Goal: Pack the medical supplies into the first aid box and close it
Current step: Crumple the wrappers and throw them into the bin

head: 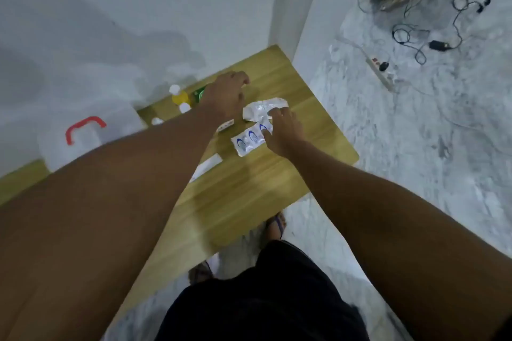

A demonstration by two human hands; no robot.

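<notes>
Packets of white plastic printed with blue ovals (250,139) lie on the wooden table (249,185), long axis slanting away to my right. My right hand (282,130) pinches their far end; my left hand (225,94) hovers open, empty.

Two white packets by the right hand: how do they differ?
The packet with blue ovals lies flat and smooth; the plain white packet is crumpled. The blue-oval one sits nearer the person, the plain one farther back. The right hand touches both. Both lie on the wooden table.
</notes>
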